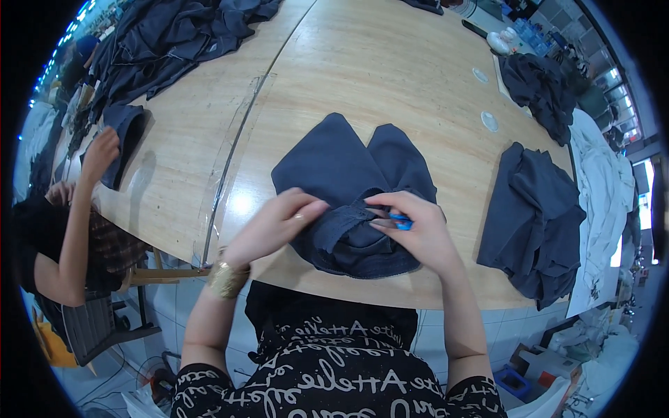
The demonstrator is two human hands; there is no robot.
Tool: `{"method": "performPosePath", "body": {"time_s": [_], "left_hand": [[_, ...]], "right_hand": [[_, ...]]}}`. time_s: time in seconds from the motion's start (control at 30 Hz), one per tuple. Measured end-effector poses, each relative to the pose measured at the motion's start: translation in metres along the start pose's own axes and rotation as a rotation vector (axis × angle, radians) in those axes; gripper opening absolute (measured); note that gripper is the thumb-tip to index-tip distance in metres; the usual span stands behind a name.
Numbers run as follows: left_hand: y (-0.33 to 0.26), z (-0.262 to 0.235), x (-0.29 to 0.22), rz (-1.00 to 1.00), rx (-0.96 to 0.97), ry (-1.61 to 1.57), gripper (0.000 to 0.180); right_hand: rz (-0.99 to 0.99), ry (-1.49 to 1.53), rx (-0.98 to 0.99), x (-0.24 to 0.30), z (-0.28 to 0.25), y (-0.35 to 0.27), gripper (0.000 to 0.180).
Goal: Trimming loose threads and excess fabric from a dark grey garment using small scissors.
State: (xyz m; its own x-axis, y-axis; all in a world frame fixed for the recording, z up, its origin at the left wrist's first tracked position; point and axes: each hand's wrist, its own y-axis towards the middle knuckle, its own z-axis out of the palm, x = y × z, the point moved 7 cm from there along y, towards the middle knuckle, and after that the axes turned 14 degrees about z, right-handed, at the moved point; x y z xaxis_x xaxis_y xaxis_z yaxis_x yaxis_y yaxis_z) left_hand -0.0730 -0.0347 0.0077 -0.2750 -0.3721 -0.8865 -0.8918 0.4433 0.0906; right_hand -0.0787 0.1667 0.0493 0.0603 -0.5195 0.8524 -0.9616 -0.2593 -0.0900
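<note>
A dark grey garment (pixel 334 160) lies bunched on the wooden table in front of me, its two rounded ends pointing away. My left hand (pixel 279 219) is closed, pinching a gathered seam at the garment's near part between thumb and fingers. In my right hand (pixel 425 230) is a small tool with a blue handle and a metal tip, which looks like thread snips (pixel 400 221). Thumb and forefinger of that hand come close to the same bunched seam. The tool's tip is partly hidden by fingers and cloth.
More dark grey garments (pixel 533 216) lie at the right, beside white cloth (pixel 592 202). A large dark pile (pixel 181 45) covers the far left. A co-worker's hand (pixel 102 153) handles dark cloth at the left. Clear bottles (pixel 531 36) stand at the far right.
</note>
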Motion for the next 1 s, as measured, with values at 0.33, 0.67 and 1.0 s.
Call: {"method": "performPosePath", "body": {"time_s": [0.33, 0.67, 1.0], "left_hand": [[0.015, 0.049, -0.011, -0.06, 0.061, -0.797, 0.026], [0.005, 0.02, -0.026, 0.081, -0.016, -0.461, 0.041], [0.019, 0.05, -0.061, 0.381, -0.148, -0.221, 0.027]], "right_hand": [[0.221, 0.347, 0.104, -0.013, -0.008, 0.001, 0.008], [0.106, 0.249, 0.026, 0.025, -0.013, 0.006, 0.007], [-0.011, 0.032, -0.115, 0.018, -0.026, -0.013, 0.006]]}}
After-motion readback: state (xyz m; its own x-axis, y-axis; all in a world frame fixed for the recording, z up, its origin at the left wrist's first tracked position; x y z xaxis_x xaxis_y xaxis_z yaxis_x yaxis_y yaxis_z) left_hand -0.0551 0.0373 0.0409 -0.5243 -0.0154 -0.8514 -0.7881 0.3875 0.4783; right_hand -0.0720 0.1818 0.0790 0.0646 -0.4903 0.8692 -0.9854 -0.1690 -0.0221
